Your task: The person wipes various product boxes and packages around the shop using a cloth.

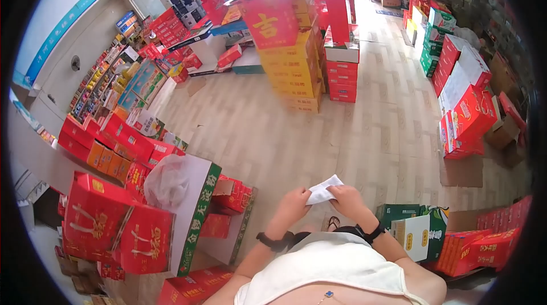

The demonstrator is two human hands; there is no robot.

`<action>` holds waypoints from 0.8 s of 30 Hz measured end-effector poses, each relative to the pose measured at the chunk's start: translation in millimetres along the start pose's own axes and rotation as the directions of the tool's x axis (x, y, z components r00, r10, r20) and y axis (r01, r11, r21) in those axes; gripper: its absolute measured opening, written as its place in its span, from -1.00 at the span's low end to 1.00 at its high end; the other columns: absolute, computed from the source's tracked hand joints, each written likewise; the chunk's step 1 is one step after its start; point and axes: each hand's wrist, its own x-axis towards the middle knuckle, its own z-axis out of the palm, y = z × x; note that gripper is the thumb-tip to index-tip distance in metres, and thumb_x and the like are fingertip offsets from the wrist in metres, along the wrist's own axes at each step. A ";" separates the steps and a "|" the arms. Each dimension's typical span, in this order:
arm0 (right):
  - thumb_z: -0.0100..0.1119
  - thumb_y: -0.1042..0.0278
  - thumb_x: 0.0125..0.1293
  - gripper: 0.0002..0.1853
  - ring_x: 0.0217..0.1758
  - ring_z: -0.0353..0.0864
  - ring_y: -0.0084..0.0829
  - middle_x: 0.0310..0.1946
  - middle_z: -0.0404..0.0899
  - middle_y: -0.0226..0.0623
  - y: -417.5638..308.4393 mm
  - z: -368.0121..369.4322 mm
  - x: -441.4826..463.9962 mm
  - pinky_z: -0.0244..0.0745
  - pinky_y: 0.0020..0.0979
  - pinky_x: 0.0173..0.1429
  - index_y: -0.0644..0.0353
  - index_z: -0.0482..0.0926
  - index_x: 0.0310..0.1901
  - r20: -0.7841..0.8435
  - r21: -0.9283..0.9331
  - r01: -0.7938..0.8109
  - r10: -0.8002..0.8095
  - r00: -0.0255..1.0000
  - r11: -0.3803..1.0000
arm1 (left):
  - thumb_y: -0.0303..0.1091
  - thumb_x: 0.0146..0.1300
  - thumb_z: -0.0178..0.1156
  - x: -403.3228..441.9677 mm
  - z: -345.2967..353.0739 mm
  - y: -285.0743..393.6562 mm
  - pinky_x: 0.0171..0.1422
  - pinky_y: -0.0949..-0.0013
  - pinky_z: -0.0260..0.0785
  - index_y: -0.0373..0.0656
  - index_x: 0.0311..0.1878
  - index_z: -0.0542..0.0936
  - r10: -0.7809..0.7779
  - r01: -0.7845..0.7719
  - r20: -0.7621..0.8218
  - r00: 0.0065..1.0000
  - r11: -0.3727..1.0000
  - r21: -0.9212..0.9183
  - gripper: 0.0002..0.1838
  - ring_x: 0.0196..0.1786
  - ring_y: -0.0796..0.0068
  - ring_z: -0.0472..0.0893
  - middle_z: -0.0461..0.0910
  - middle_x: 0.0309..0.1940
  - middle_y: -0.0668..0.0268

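Two hands on one small white piece (323, 191).
On my feed, the left hand (294, 204) and right hand (346, 200) pinch its opposite ends, fingers closed, in front of the body above the pale floor (256, 139). Farther out I see red bags (145, 240) left, a green box (398, 211) right, yellow cartons (292, 80) ahead.

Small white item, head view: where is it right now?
In the head view, the small white item is below and right of centre, held between the left hand and the right hand, just above the sandalled foot in the picture.
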 end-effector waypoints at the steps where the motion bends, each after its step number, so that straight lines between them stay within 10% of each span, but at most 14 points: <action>1: 0.24 0.38 0.00 -0.78 -0.28 0.59 -0.17 -0.42 0.58 -0.21 7.9 -3.1 15.9 0.49 -0.20 -0.23 0.14 0.50 -0.26 0.019 -0.022 0.000 0.000 1.000 1.000 | -0.36 0.04 0.26 12.4 -3.2 -2.8 -0.14 0.11 0.42 -0.15 -0.06 0.50 -0.047 0.043 -0.046 0.998 0.996 -0.072 -0.65 -0.17 0.02 0.55 0.53 -0.23 0.12; 12: 0.13 0.27 0.19 -0.74 -0.25 0.57 -0.02 -0.35 0.59 -0.09 85.9 -9.9 179.6 0.46 -0.11 -0.20 0.12 0.51 -0.10 0.336 0.117 -0.125 0.079 0.939 0.985 | -0.30 0.10 0.23 169.5 -27.5 -103.2 -0.08 0.08 0.40 -0.13 0.04 0.43 -0.034 0.061 0.122 0.992 0.972 -0.228 -0.58 -0.11 0.01 0.54 0.54 -0.18 0.08; 24: 0.17 0.37 0.17 -0.64 -0.06 0.52 -0.02 -0.18 0.57 -0.07 200.4 -44.5 365.5 0.43 -0.13 -0.02 0.15 0.49 0.03 0.182 0.161 -0.281 0.252 0.951 0.946 | -0.28 0.09 0.21 418.3 -75.1 -222.9 -0.13 0.05 0.40 -0.14 -0.08 0.51 0.179 -0.172 0.324 0.929 0.984 -0.049 -0.69 -0.20 -0.03 0.56 0.59 -0.29 0.06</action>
